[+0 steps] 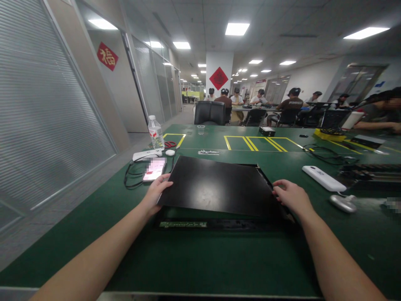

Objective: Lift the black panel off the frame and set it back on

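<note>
A thin black display panel (216, 188) lies tilted in front of me, its near edge raised off the table. My left hand (156, 192) grips its left edge, thumb on top and fingers beneath. At the right edge my right hand (291, 195) is closed, thumb and fingers pinched together; whether they hold the panel or the dark frame (263, 175) beside it is hard to tell. Beneath the near edge shows a dark strip with a green circuit board (183, 224). The rest of what lies under the panel is hidden.
Left of the panel lie a phone (154, 169), a white power bank (147, 155), cables, red-handled scissors (170, 144) and a water bottle (156, 133). To the right are another white power bank (324, 178), a silver mouse-like object (343, 203) and dark equipment (369, 173). Several people sit beyond.
</note>
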A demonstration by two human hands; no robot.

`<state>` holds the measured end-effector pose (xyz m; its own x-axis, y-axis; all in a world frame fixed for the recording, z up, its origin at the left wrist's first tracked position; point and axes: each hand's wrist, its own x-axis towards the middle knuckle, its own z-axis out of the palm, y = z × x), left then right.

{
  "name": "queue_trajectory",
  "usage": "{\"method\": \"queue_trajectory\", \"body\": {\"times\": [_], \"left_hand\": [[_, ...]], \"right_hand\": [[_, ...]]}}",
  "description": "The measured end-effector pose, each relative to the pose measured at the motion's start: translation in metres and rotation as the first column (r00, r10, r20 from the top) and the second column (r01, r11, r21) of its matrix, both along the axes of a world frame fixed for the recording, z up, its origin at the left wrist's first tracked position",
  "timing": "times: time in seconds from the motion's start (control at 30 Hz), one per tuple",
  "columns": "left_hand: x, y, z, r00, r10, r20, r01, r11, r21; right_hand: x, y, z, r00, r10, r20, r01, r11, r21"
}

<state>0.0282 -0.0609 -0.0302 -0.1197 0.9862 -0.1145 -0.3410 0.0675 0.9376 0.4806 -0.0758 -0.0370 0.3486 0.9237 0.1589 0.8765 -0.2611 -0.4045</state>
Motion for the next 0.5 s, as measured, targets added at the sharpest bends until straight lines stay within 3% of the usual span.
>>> {"method": "queue_trajectory", "body": {"times": [0.13, 0.5], "left_hand": [[0.001, -0.002, 0.002, 1.0, 0.01, -0.006, -0.01, 1.0, -0.01], [0.008, -0.005, 0.007, 0.997, 0.059, -0.049, -0.062, 0.997, -0.051]], "right_hand": [[-0.012, -0.006, 0.01, 0.994, 0.046, 0.1, -0.038, 0.996, -0.078], [-0.014, -0.009, 0.013, 0.995, 0.021, 0.093, -0.016, 0.998, -0.055]]}}
